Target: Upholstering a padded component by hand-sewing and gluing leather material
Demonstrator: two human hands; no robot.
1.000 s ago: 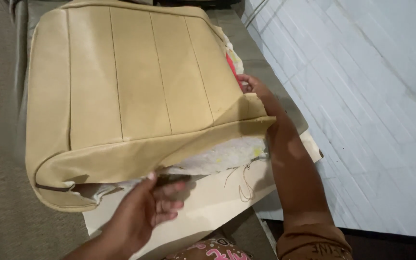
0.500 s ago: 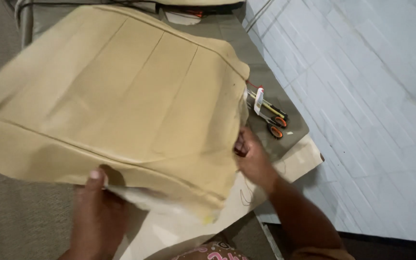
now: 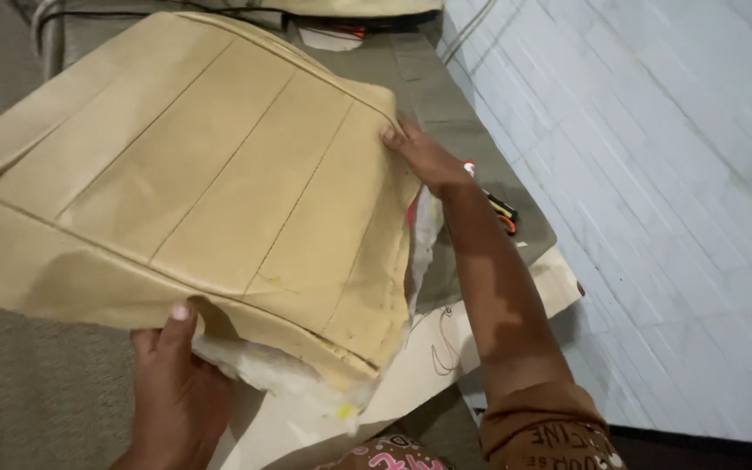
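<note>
Gripping the near edge of a tan stitched seat cover (image 3: 211, 200), the left hand (image 3: 176, 392) was closed on it, thumb on top, white padding (image 3: 263, 365) hanging below. Right hand (image 3: 424, 157) pinched the cover's far right corner. Cover was held tilted above the grey counter (image 3: 454, 113), hiding most of it. Orange-handled tools (image 3: 505, 213) lay near the counter's right edge, partly behind the right forearm. Cream paper pattern (image 3: 446, 348) overhung the near right corner. White tiled floor (image 3: 654, 174) beyond.
</note>
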